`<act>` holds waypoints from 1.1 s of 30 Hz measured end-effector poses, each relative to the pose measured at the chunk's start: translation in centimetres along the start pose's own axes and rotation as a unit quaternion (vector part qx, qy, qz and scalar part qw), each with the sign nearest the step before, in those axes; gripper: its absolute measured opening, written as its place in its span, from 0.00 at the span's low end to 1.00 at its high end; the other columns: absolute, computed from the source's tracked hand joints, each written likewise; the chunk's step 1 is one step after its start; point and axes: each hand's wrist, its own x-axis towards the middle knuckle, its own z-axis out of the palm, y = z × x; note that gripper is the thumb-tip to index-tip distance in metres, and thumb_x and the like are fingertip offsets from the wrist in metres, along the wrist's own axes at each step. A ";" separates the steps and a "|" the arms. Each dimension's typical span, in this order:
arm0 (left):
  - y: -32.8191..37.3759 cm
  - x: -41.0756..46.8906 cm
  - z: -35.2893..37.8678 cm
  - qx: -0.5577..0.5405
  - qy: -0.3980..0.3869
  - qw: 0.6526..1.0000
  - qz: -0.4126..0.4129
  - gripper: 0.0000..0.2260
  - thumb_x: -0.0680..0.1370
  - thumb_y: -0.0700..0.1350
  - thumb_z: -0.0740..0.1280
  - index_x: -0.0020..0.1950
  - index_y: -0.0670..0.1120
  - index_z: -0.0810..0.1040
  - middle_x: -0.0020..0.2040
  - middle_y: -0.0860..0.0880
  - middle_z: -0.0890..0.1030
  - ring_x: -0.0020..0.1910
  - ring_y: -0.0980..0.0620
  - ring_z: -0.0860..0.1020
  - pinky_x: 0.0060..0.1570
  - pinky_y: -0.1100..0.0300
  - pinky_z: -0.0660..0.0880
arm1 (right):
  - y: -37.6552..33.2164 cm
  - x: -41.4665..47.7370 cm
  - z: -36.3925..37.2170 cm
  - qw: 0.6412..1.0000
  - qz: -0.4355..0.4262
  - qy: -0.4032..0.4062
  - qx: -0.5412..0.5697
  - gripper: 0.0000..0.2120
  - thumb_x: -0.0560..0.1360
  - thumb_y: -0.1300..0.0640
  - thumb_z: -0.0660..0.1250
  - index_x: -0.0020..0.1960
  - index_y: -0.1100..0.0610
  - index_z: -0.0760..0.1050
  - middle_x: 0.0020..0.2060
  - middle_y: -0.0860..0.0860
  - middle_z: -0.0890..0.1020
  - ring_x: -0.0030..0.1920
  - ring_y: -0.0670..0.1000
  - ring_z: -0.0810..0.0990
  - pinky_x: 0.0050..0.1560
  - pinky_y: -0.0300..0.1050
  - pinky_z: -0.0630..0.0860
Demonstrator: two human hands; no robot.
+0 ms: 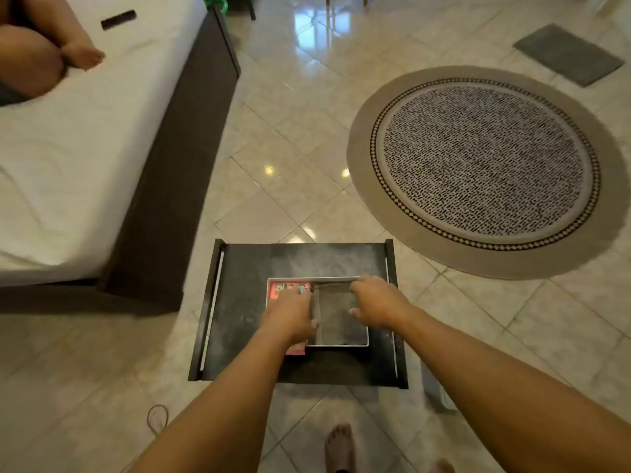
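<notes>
A low dark table [239, 302] stands on the tiled floor in front of me. On it sits a shallow white-rimmed box [341, 278]. Inside the box, a red printed packet [288, 287] lies at the left and a folded grey cloth [336, 319] fills the right part. My left hand [290, 315] lies over the red packet, with its thumb pinching the cloth's left edge. My right hand [379, 305] grips the cloth's right side, fingers curled over the far corner and thumb on top. The near left corner of the box is hidden under my left wrist.
A bed with a white mattress [68, 165] and dark frame stands at the left; another person's legs [37, 56] and a black remote [118, 19] are on it. A round patterned rug [485, 169] and grey mat [566, 54] lie right. My bare foot [338, 445] is below the table.
</notes>
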 end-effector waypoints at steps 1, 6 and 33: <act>-0.3 1.0 0.8 0.010 -0.004 1.000 0.002 0.24 0.77 0.53 0.69 0.71 0.48 0.71 0.69 0.46 0.73 0.66 0.44 0.72 0.63 0.48 0.72 | 0.1 1.1 0.8 1.000 0.001 -0.008 -0.017 0.21 0.76 0.48 0.68 0.67 0.55 0.74 0.64 0.54 0.76 0.63 0.56 0.75 0.63 0.54 0.74; -1.6 6.5 4.8 0.089 0.034 0.994 0.045 0.19 0.77 0.52 0.68 0.65 0.46 0.75 0.67 0.45 0.74 0.66 0.44 0.70 0.66 0.48 0.69 | 1.6 5.7 5.1 0.997 -0.001 0.006 -0.077 0.21 0.76 0.47 0.68 0.66 0.54 0.74 0.64 0.54 0.75 0.62 0.56 0.74 0.62 0.54 0.72; -0.9 9.3 6.3 0.010 0.134 0.986 0.103 0.09 0.72 0.47 0.72 0.50 0.48 0.78 0.52 0.48 0.77 0.52 0.47 0.74 0.56 0.51 0.72 | 2.1 7.2 7.8 0.999 0.007 0.043 -0.003 0.09 0.73 0.59 0.68 0.53 0.51 0.75 0.52 0.51 0.79 0.57 0.55 0.74 0.61 0.50 0.66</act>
